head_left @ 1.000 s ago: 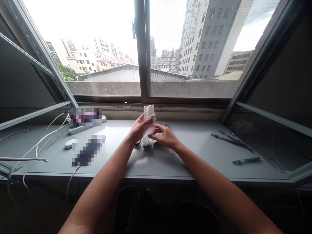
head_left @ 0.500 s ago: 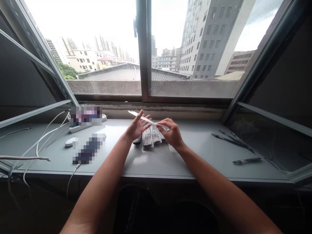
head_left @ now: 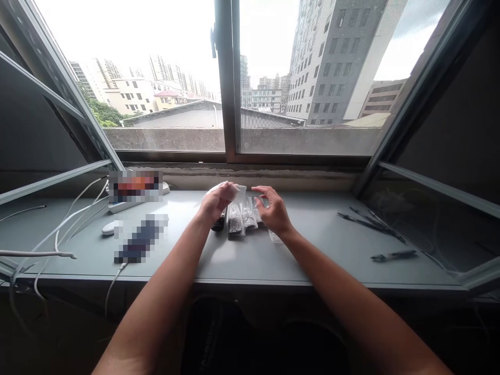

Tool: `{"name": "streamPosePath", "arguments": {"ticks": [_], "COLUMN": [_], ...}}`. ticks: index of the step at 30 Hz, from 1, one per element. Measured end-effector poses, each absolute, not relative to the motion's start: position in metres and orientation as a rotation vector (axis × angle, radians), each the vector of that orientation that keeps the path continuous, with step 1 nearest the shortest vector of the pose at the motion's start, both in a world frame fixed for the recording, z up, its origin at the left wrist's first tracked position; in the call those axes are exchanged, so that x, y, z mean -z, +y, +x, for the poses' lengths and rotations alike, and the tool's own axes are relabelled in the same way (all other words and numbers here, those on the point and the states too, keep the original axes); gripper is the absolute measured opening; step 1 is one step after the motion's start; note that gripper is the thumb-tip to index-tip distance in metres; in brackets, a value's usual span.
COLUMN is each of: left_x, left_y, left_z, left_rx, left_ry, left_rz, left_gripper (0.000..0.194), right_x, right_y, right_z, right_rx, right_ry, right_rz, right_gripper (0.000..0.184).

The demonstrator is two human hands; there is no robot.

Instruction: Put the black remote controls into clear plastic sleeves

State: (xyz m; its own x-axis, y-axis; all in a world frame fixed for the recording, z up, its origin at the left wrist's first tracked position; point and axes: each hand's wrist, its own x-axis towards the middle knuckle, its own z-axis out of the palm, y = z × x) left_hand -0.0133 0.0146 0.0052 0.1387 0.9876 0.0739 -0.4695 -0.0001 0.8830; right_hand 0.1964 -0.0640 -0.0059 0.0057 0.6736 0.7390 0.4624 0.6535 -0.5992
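Observation:
My left hand is closed round a small clear plastic bag, held just above the grey sill. My right hand hovers a little to its right with fingers curled and apart, holding nothing. Between and below the hands lie several small clear bags with dark contents, flat on the sill. A dark object lies beside them, partly under my left hand.
A white power strip, white cables, a white mouse and a phone lie at the left. Black cable ties and a dark pen lie at the right. Open window frames flank the sill.
The bag was held upright by both hands, then tipped flat. Now my right hand has let go and only my left hand holds it, lower and nearer the sill.

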Motion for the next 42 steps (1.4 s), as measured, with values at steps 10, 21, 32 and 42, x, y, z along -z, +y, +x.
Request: {"name": "streamPosePath", "arguments": {"ticks": [10,21,32,42], "left_x": [-0.006,-0.012,-0.007,-0.013], "left_y": [0.014,0.008,0.003,0.002], "left_z": [-0.012,-0.012,-0.007,-0.006], "left_rx": [-1.303,-1.199,-1.086,-1.149], "left_ry": [0.754,0.651,0.637,0.599], "left_rz": [0.922,0.666,1.093,0.980], "left_gripper": [0.025,0.013,0.040,0.033], "right_x": [0.002,0.013,0.004,0.004], "right_y": [-0.072,-0.062,-0.067,-0.070], "right_z": [0.189,0.192,0.190,0.190], "right_rx": [-0.547,-0.499,-0.695,-0.796], "right_ry": [-1.603,-1.723,-1.797,-1.809], "right_rz": [-0.805,-0.805,-0.797,-0.848], "right_gripper": [0.034,0.034,0.041,0.051]}}
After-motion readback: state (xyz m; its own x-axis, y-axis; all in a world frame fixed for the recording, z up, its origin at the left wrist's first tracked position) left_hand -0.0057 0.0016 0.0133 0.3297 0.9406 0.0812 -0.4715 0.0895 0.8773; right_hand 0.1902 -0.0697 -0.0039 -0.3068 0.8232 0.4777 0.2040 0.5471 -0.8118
